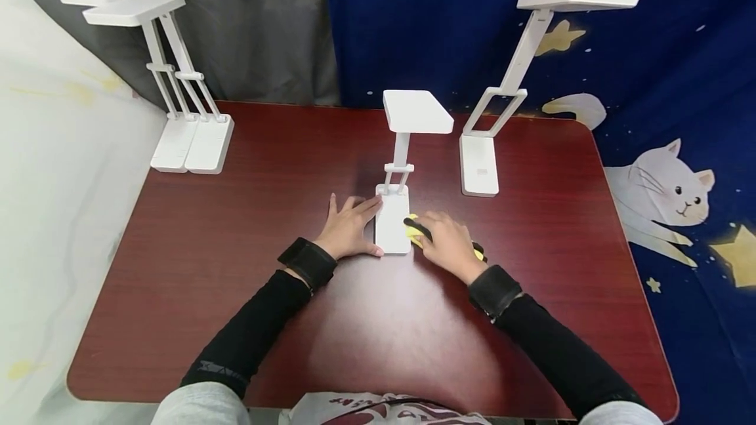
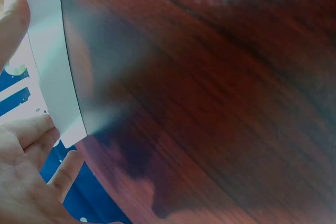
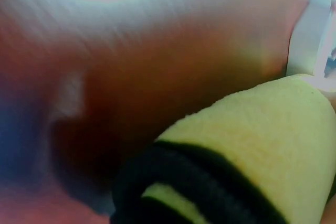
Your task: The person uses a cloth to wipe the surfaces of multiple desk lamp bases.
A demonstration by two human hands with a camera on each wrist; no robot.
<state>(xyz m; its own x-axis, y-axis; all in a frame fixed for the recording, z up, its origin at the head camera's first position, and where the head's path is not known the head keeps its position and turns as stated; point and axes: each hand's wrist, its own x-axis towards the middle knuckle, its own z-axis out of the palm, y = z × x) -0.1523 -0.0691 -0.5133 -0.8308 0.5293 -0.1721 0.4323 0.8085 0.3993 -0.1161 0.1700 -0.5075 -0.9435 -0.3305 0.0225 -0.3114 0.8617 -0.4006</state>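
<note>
As we looked down from the head view, a white desk lamp (image 1: pixel 401 148) stood upright near the middle of the dark red surface (image 1: pixel 266 182), its flat base (image 1: pixel 392 228) lying between two hands. We saw the left hand (image 1: pixel 347 228) to the left of the base, its fingers fairly straight and spread, with the fingertips touching the base's far left side and the thumb at its near left corner. We saw the right hand (image 1: pixel 445 241) with its fingers curled round a yellow cloth with black trim (image 1: pixel 419 229), right at the base's right edge; whether the cloth pressed on it, we could not tell. Both forearms, in black sleeves, slanted inward from the near edge. Farther back, we noticed two similar lamps (image 1: pixel 207 146) side by side at the left and another lamp (image 1: pixel 480 166) at the right.
</note>
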